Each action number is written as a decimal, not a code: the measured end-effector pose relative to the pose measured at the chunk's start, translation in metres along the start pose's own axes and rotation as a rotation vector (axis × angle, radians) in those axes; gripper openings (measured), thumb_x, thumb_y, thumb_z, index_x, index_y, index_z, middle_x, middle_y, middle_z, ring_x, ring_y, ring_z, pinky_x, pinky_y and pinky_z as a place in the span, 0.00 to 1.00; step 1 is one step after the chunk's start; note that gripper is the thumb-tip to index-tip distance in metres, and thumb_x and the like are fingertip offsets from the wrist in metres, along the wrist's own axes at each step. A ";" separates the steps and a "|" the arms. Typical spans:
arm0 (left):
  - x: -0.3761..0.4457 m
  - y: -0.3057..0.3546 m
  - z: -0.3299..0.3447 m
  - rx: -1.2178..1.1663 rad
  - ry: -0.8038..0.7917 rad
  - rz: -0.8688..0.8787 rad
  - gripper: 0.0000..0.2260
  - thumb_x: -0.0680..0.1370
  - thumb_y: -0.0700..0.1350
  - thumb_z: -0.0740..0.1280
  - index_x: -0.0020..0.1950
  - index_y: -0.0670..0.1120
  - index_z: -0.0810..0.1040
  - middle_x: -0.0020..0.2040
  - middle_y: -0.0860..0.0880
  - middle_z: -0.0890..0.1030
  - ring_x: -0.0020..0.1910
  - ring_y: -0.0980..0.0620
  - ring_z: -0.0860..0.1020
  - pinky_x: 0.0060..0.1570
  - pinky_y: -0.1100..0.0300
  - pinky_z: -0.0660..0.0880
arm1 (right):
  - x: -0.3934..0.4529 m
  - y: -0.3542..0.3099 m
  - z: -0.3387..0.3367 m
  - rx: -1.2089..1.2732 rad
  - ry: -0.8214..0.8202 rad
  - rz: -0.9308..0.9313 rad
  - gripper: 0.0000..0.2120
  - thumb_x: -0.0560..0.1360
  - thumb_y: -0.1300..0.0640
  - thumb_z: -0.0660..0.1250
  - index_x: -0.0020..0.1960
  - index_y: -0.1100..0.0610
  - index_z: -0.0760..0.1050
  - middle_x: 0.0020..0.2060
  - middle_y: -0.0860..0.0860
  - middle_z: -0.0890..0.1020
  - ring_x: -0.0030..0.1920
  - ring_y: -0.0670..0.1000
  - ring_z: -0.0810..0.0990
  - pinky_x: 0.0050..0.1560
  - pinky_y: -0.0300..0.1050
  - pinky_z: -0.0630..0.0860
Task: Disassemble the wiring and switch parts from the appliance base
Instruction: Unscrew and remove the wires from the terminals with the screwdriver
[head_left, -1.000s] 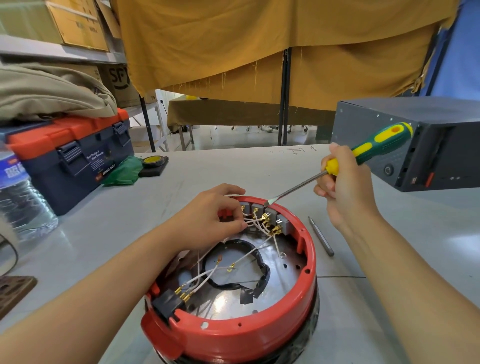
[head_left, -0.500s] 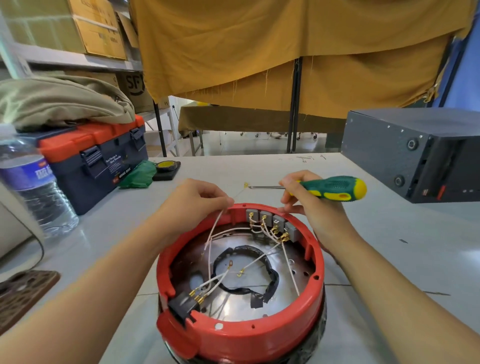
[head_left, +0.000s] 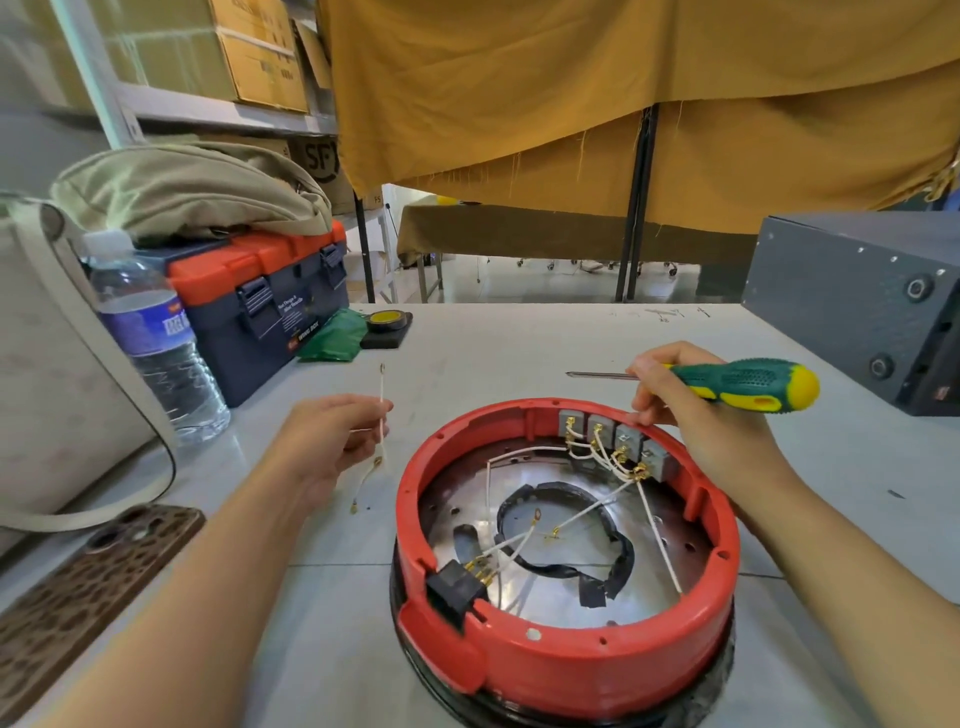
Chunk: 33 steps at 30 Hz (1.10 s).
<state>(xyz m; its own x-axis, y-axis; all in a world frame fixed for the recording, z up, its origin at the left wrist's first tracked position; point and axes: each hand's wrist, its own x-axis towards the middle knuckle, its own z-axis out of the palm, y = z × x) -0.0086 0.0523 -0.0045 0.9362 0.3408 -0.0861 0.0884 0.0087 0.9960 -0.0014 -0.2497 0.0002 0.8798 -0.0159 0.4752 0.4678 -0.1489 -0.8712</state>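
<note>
The round red appliance base (head_left: 571, 670) sits open side up on the white table. Inside, white wires (head_left: 597, 512) run from a row of grey switch blocks (head_left: 615, 441) at the far rim to a black connector (head_left: 457, 590) at the near rim. My left hand (head_left: 332, 441) is left of the base and pinches a loose white wire (head_left: 383, 415) with brass terminals, clear of the base. My right hand (head_left: 696, 415) grips a green and yellow screwdriver (head_left: 737, 384), its shaft pointing left, fingers resting on the far rim.
A water bottle (head_left: 156, 338) and a blue and orange toolbox (head_left: 265, 296) stand at the left, with a green cloth (head_left: 332, 338) and a tape roll (head_left: 387, 319) behind. A grey metal box (head_left: 857, 301) is at the right. A phone (head_left: 88, 587) lies near left.
My left hand has pulled a white wire out of the base and carried it left. My right hand lifted the screwdriver tip off the terminals and turned it level.
</note>
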 end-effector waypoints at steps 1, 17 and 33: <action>0.002 -0.005 -0.002 -0.037 0.025 -0.017 0.02 0.74 0.35 0.68 0.42 0.38 0.81 0.30 0.47 0.78 0.28 0.55 0.75 0.28 0.68 0.74 | 0.000 0.001 0.000 -0.005 -0.002 -0.005 0.07 0.78 0.57 0.63 0.44 0.60 0.76 0.32 0.53 0.78 0.31 0.43 0.77 0.35 0.32 0.75; 0.008 -0.025 -0.021 0.828 0.043 0.208 0.03 0.69 0.41 0.73 0.37 0.47 0.82 0.34 0.51 0.82 0.34 0.57 0.77 0.31 0.67 0.69 | 0.001 0.004 -0.001 -0.036 -0.024 -0.038 0.08 0.78 0.56 0.63 0.46 0.60 0.77 0.31 0.50 0.79 0.32 0.48 0.79 0.37 0.34 0.77; -0.031 0.024 0.035 0.758 -0.076 0.704 0.07 0.76 0.49 0.66 0.52 0.52 0.80 0.49 0.59 0.80 0.47 0.66 0.76 0.43 0.74 0.69 | 0.000 -0.001 -0.001 -0.019 0.022 -0.020 0.09 0.78 0.56 0.63 0.46 0.61 0.76 0.33 0.53 0.80 0.35 0.51 0.78 0.46 0.40 0.80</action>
<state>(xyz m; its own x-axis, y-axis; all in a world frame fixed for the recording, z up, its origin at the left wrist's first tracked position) -0.0238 0.0088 0.0215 0.8754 -0.0211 0.4830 -0.3213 -0.7719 0.5485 -0.0021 -0.2504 0.0012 0.8680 -0.0350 0.4953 0.4833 -0.1686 -0.8590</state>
